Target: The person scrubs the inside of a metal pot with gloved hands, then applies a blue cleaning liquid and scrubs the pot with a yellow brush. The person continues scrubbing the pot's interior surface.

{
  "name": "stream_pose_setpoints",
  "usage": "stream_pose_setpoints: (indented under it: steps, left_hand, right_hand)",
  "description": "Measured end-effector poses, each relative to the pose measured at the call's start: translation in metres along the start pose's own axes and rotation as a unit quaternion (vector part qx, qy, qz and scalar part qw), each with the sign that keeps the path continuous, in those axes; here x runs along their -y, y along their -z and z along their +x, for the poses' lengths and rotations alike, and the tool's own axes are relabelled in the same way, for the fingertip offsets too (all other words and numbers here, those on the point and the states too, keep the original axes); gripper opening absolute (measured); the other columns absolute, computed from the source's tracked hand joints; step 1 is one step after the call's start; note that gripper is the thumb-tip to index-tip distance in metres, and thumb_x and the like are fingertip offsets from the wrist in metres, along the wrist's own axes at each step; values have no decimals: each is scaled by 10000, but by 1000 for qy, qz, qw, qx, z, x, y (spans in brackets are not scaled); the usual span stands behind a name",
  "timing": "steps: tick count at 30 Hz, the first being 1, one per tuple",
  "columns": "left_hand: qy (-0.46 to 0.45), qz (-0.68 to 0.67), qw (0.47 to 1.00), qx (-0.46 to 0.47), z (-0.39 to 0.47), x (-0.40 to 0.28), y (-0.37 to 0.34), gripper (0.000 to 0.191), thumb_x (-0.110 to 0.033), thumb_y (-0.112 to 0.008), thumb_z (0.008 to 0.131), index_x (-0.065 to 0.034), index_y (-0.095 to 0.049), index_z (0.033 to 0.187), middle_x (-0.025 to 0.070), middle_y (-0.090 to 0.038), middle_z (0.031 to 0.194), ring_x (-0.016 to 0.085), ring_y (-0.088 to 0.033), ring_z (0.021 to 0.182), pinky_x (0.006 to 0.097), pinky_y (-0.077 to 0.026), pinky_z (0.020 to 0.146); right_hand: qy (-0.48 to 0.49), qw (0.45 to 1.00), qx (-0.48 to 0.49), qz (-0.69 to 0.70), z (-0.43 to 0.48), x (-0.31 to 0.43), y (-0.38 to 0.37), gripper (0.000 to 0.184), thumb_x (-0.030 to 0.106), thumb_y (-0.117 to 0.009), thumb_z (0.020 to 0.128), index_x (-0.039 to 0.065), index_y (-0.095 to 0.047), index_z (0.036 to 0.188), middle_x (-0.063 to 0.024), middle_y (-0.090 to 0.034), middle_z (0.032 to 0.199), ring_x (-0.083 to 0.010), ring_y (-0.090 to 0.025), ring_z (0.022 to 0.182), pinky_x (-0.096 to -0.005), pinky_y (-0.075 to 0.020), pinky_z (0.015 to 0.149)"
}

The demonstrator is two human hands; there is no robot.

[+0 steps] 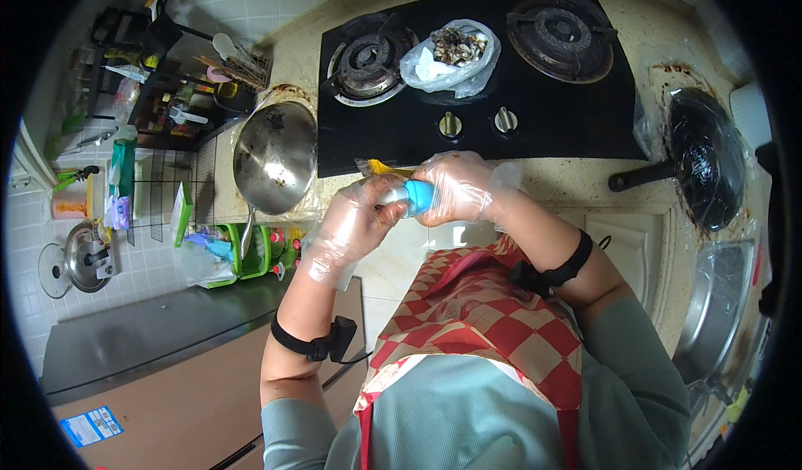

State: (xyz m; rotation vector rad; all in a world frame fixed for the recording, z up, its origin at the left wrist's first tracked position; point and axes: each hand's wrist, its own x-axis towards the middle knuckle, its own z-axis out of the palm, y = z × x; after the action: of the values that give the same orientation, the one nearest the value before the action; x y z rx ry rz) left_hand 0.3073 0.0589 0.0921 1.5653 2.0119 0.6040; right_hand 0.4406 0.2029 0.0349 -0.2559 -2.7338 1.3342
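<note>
My left hand (357,219), in a clear plastic glove, pinches the white end of a small blue and white bottle (418,198). Around the blue part closes my right hand (456,185), gloved the same way. Both hands meet in front of the hob's near edge. Just beyond them shows a yellow brush (378,167) with its bristles to the left; whether a hand grips it is hidden. On the black gas hob (401,125), between the burners, sits an open plastic bag (448,84) with dark and pale scraps inside.
A steel wok (276,156) stands left of the hob, its handle toward me. To the right are a plastic-wrapped black pan (705,156) and a steel sink (714,307). Green-rimmed bins (255,250) and a long grey-topped cabinet (188,326) are at left.
</note>
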Motion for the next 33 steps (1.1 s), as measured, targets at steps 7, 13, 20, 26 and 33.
stream_pose_setpoints:
  steps: [7, 13, 20, 26, 33]
  left_hand:
    - [33, 41, 998, -28, 1, 4, 2, 219, -134, -611, 822, -7, -558, 993, 131, -581, 771, 205, -572, 637, 302, -471, 608]
    - [28, 121, 992, 28, 6, -4, 13, 218, -173, -619, 803, -29, -568, 959, 164, -568, 749, 324, -566, 625, 366, -445, 548]
    - [-95, 181, 979, 5, 19, -2, 8, 140, -172, -551, 836, -35, -551, 864, 176, -575, 731, 365, -562, 664, 430, -444, 575]
    - [-25, 144, 989, -1, 27, 6, -10, 190, -211, -490, 875, -33, -553, 860, 193, -568, 691, 376, -552, 647, 457, -432, 581]
    - [24, 162, 985, -59, 34, 1, -16, 245, -235, -547, 837, -25, -590, 717, 180, -540, 610, 360, -533, 578, 427, -412, 532]
  right_hand:
    - [14, 999, -31, -15, 3, -6, 6, 394, 302, -694, 545, 97, -634, 876, -101, -628, 862, -286, -594, 859, -374, -469, 754]
    - [-2, 999, 2, 42, 3, -10, 7, 424, 289, -709, 514, 75, -633, 871, -102, -626, 813, -283, -608, 793, -364, -481, 703]
    - [-21, 991, 73, 112, 4, -23, 11, 423, 298, -730, 508, 61, -630, 843, -128, -623, 793, -294, -608, 749, -365, -476, 679]
    - [-3, 1000, -2, 23, -1, -26, 8, 390, 313, -712, 526, 83, -639, 832, -121, -633, 775, -289, -617, 743, -360, -482, 693]
    - [-30, 999, -9, 44, -2, -20, 11, 372, 293, -723, 517, 79, -625, 805, -106, -622, 799, -292, -606, 768, -369, -478, 700]
